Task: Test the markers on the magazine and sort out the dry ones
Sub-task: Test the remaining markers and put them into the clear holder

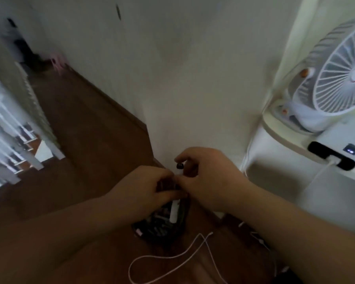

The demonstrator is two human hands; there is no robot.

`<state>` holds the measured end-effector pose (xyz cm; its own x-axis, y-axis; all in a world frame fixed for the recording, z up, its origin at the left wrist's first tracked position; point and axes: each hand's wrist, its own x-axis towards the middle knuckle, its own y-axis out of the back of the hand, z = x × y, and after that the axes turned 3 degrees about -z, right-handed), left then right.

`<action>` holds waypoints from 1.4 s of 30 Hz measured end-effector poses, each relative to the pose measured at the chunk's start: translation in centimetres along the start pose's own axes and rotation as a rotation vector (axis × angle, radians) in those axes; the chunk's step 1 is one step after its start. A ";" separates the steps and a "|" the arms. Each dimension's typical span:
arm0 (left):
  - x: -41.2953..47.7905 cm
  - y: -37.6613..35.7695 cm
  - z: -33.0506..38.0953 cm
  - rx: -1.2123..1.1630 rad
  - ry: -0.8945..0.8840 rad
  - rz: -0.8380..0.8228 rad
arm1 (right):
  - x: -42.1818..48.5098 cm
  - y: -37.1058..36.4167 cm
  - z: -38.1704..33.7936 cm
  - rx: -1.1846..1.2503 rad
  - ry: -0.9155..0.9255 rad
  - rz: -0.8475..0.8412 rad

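White plastic shows where a marker [173, 211] hangs barrel-down from the meeting point of both hands, its lower end over a dark pouch [159, 225] that lies on the brown wooden floor [94, 144]. More markers sit inside the pouch, though the blur hides their colours.

The person's left hand [146, 187] is curled, thumb laid across toward the right, and its fingers wrap the marker's upper end, a tight grip with no gap visible. The right hand [209, 179] touches the left at the thumb; its forefinger and thumb arch forward and pinch a small black piece [180, 166] just above the marker. Whether that piece is the marker's cap cannot be told from this blurred view.

Near the pouch, a thin white cable [172, 257] loops across the floor. Well apart on the right, a white fan [336, 74] stands on a pale ledge [283, 138], and a black device [320, 149] lies beside it with a white plug in it.
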<state>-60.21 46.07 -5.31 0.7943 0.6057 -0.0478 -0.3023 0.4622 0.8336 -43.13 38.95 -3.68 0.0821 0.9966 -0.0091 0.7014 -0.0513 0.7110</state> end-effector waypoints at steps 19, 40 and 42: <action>-1.2 3.0 -8.9 0.127 0.204 0.061 | 2.1 -1.0 2.9 -0.409 -0.142 -0.240; 10.5 -11.1 43.7 -0.260 -0.970 -0.036 | -38.0 28.4 8.0 -0.467 -0.742 0.570; 10.3 -15.1 48.7 -0.282 -1.025 -0.113 | -43.5 29.5 10.2 -0.433 -0.866 0.655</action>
<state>-21.80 13.79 8.44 0.8498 -0.2226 0.4777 -0.2058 0.6943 0.6896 -18.79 -6.53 10.54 0.9112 0.4021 0.0901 0.0600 -0.3459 0.9364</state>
